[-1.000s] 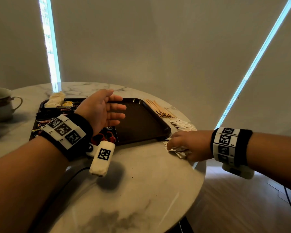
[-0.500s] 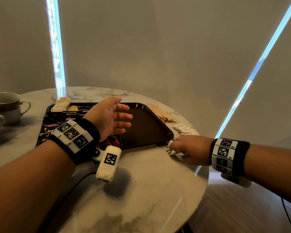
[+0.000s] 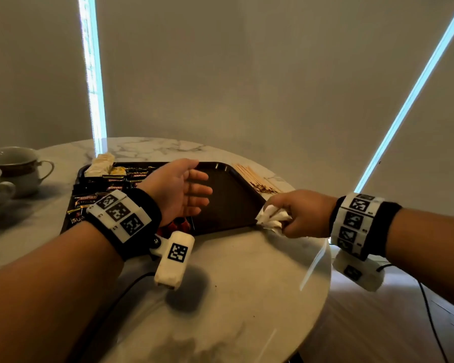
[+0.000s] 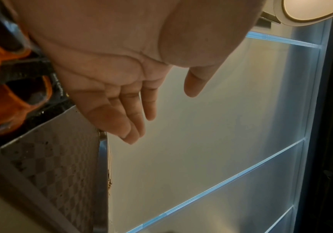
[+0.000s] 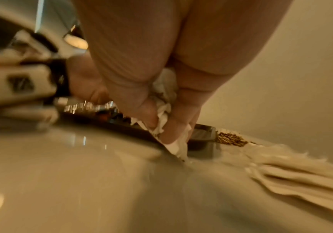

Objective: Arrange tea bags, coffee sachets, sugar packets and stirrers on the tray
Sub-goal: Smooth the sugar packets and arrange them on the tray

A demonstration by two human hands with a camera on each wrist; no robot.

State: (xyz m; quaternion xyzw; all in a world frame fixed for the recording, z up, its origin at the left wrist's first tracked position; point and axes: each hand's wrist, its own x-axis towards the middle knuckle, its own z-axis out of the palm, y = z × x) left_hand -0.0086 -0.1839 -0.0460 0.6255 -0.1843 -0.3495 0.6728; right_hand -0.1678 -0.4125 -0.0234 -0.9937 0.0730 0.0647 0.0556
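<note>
A dark brown tray lies on the round marble table. Black coffee sachets fill its left side, with tan tea bags at the far left corner. My left hand hovers over the tray's middle, palm sideways, fingers straight, holding nothing. At the tray's near right corner my right hand grips a bunch of white sugar packets, just above the table. Wooden stirrers lie beside the tray's right rim. More white packets rest on the table behind my right hand.
Two teacups stand at the table's far left. The table edge curves just right of my right hand, with wooden floor below. A grey wall with lit strips stands behind.
My right hand has closed on a bunch of white packets, lifted them off the table and moved left toward the tray's corner. The left hand has stayed open over the tray.
</note>
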